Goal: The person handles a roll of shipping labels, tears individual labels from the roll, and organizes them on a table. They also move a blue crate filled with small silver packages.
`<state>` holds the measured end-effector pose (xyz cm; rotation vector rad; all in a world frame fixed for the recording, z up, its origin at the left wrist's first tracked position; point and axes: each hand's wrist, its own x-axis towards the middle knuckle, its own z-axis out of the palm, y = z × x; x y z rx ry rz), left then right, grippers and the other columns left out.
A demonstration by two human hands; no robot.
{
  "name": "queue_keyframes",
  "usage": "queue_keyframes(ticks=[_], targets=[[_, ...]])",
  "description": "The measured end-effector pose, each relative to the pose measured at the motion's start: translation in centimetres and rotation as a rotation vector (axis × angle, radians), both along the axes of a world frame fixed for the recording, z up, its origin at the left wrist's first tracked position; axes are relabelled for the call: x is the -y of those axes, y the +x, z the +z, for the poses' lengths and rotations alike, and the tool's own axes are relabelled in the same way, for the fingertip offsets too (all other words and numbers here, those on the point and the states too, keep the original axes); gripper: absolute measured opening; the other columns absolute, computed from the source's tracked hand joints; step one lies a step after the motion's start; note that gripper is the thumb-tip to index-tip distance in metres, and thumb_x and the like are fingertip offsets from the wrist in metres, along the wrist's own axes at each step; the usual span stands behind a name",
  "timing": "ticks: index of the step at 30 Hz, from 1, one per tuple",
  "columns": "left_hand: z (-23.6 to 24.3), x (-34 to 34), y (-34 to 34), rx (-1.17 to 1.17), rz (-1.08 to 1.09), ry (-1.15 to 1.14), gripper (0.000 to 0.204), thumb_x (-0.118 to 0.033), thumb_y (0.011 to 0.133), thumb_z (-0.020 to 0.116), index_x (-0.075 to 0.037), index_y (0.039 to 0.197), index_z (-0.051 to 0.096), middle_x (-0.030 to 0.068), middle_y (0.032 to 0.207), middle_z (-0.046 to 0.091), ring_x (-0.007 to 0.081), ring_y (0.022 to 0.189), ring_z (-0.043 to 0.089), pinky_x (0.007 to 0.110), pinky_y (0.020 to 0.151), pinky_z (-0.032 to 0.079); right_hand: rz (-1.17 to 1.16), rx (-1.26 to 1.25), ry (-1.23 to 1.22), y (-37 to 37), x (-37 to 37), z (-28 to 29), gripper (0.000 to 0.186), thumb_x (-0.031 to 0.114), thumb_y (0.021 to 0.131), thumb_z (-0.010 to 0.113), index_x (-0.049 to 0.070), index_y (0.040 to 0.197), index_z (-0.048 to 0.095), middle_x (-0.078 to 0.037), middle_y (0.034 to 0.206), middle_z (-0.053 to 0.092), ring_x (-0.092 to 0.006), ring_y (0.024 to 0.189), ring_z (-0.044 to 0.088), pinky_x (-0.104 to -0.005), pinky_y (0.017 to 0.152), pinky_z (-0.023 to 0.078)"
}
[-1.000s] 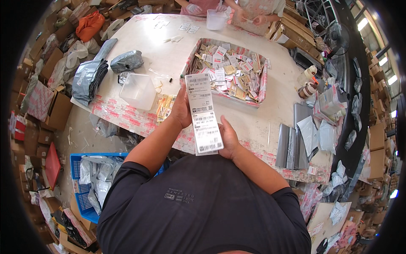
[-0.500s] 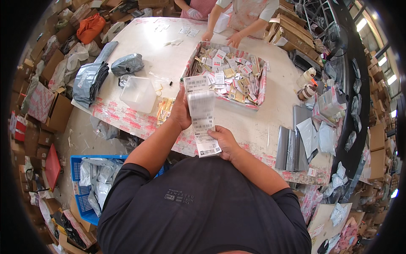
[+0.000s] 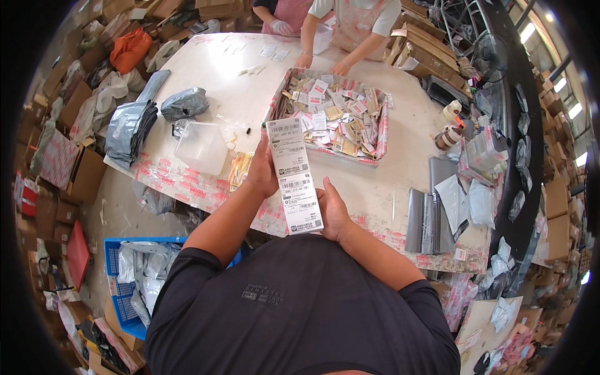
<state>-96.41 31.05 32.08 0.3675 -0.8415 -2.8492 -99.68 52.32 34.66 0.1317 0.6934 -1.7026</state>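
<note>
A long white strip of printed shipping labels hangs between my hands above the table's near edge. My left hand is closed on its upper left edge. At the lower end my right hand supports it from the right, fingers partly hidden behind the paper and thumb raised off its face. Just beyond the strip stands a shallow box heaped with small printed packets. A translucent plastic tub and some yellowish packets sit left of my left hand.
Grey mailing bags lie at the table's left, more grey bags at its right. Across the table, a co-worker's hands are at the box's far edge; another person's gloved hand is nearby. A blue crate holds parcels below left.
The label strip was blurred and is now sharp, with different labels showing. My right thumb has lifted off the strip. The co-worker's hands have shifted slightly.
</note>
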Motion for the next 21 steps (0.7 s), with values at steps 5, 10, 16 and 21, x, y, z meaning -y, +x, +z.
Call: queue_keyframes(ticks=[5,10,16,21], targets=[[2.1,-1.1,-0.3,0.043,0.019,0.016,0.086,-0.077,0.094,0.038,-0.007,0.141,0.052,0.0171,0.126,0.065,0.0366,0.113,0.065,0.054,0.098,0.052,-0.005,-0.413,0.277,0.4,0.2,-3.2,0.039,0.025,0.105,0.047,-0.005,0.128,0.056,-0.021,0.112,0.070,-0.0300,0.094,0.073,-0.0439,0.082,0.062],[0.8,-0.4,-0.1,0.006,-0.011,-0.015,0.087,-0.078,0.092,0.040,-0.006,0.140,0.053,0.0176,0.124,0.066,0.0362,0.115,0.065,0.052,0.099,0.051,-0.021,0.001,0.011,0.3,-0.1,1.1,0.038,0.025,0.105,0.049,-0.005,0.127,0.057,-0.020,0.114,0.069,-0.0292,0.095,0.073,-0.0447,0.083,0.062],[2.1,-1.1,-0.4,0.048,0.027,0.001,0.087,-0.078,0.092,0.041,-0.006,0.138,0.055,0.0175,0.123,0.067,0.0353,0.111,0.066,0.052,0.098,0.052,0.026,-0.383,0.335,0.3,0.0,-1.9,0.033,0.015,0.103,0.054,-0.006,0.128,0.055,-0.020,0.115,0.069,-0.0287,0.095,0.073,-0.0447,0.084,0.062],[1.1,-0.7,-0.4,0.006,0.003,-0.015,0.086,-0.078,0.093,0.040,-0.007,0.139,0.054,0.0165,0.122,0.066,0.0346,0.111,0.066,0.052,0.096,0.053,-0.010,-0.106,0.070,0.1,0.0,1.5,0.031,0.014,0.103,0.054,-0.005,0.127,0.056,-0.020,0.118,0.068,-0.0295,0.099,0.072,-0.0440,0.086,0.061]])
